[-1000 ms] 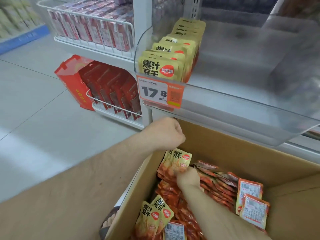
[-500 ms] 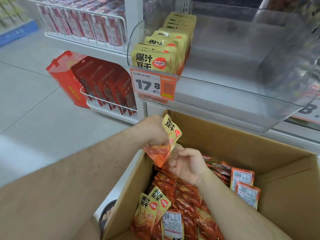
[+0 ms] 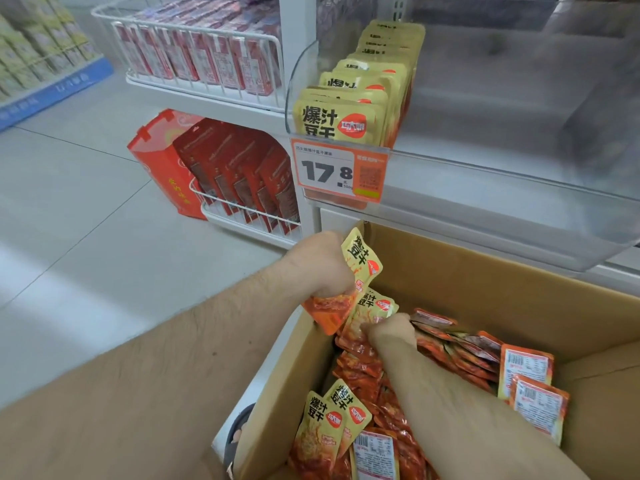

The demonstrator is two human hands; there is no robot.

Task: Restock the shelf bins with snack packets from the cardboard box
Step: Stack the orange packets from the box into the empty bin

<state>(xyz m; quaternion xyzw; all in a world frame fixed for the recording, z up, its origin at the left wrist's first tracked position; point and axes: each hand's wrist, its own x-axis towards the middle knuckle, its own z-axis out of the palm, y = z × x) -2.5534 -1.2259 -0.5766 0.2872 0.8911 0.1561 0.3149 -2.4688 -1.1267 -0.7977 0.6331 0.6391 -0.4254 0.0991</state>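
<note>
A brown cardboard box [image 3: 485,285] below the shelf holds several yellow-and-red snack packets [image 3: 446,344]. My left hand [image 3: 318,265] grips a small bunch of those packets [image 3: 360,258] above the box's near left corner. My right hand [image 3: 391,330] reaches down into the box and pinches another packet [image 3: 370,306] just under the left hand's bunch. The clear plastic shelf bin [image 3: 485,174] above carries one row of the same yellow packets [image 3: 346,109] at its left end.
An orange price tag [image 3: 339,174] reading 17.8 hangs on the bin's front lip. Left of the bin, white wire baskets [image 3: 242,216] hold red boxes, and a red carton [image 3: 162,161] stands on the grey floor. My sandalled foot [image 3: 239,434] shows beside the box.
My left hand lifted its packets out of the box and turned them upright. My right hand came up toward the left hand, then went back down onto a packet in the box.
</note>
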